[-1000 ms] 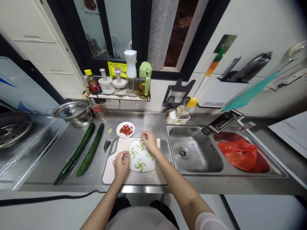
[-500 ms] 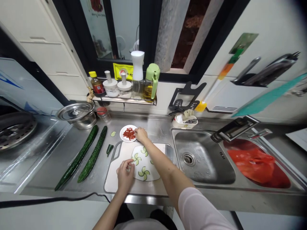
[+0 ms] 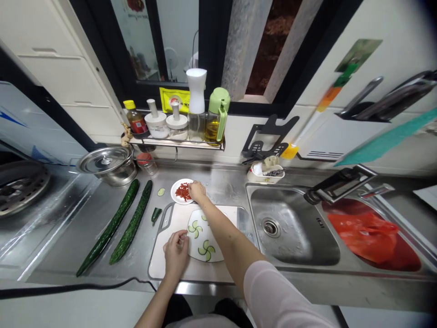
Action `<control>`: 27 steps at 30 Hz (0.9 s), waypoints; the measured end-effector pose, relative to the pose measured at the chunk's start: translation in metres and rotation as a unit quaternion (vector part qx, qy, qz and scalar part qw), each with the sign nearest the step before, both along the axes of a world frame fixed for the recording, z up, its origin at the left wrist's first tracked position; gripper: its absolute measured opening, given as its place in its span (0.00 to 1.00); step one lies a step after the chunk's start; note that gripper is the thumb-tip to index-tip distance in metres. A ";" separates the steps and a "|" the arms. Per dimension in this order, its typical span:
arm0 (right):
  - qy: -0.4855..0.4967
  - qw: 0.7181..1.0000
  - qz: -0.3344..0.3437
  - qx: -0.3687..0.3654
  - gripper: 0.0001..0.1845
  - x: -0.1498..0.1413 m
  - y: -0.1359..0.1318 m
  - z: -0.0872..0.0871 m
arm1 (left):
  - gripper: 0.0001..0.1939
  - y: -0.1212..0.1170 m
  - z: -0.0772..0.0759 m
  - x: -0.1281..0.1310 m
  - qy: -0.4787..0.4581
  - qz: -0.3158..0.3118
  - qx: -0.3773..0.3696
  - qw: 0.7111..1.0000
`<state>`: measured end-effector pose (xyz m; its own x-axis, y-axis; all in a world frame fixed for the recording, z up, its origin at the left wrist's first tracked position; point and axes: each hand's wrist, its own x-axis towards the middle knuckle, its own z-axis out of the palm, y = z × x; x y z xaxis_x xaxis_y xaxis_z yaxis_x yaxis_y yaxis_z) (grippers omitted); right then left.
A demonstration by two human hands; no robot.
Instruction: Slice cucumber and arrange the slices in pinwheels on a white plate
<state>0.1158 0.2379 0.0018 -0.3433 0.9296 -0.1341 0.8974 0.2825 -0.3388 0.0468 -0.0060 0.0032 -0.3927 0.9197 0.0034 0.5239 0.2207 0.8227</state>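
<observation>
My right hand (image 3: pixel 198 192) reaches over the right edge of a small white dish (image 3: pixel 173 197), its fingers pinched together at a heap of small red pieces that look like goji berries (image 3: pixel 183 192). Whatever is between those fingertips is hidden. My left hand (image 3: pixel 176 251) is loosely closed beside the left edge of a white plate (image 3: pixel 194 250), and I cannot make out anything in it. On the plate, thin cucumber slices (image 3: pixel 206 250) form pinwheels, partly covered by my right forearm. Under the plate lies a cutting board (image 3: pixel 159 259) with a grey rim.
Two whole cucumbers (image 3: pixel 131 223) lie at the left, near a cucumber end (image 3: pixel 156 215) and a pale slice (image 3: pixel 160 192). A lidded steel pot (image 3: pixel 118 171) and red-lidded jar (image 3: pixel 146 164) stand behind. The sink (image 3: pixel 293 232) is to the right, with a red bag (image 3: pixel 368 237) beyond.
My right hand has moved from above the plate's far edge, back and left to the dish of red pieces. My left hand stays by the plate's left edge. The view has shifted slightly.
</observation>
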 end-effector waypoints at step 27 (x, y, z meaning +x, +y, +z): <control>0.305 0.951 -0.043 -0.003 0.06 0.129 -0.104 0.001 | 0.11 0.042 0.012 0.028 0.074 -0.009 -0.029 0.997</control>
<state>0.2445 0.1334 0.0029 -0.2825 0.9574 0.0604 0.5529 0.2139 -0.8053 0.0746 0.0363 0.0153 -0.3746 0.9272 0.0072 0.6437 0.2544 0.7218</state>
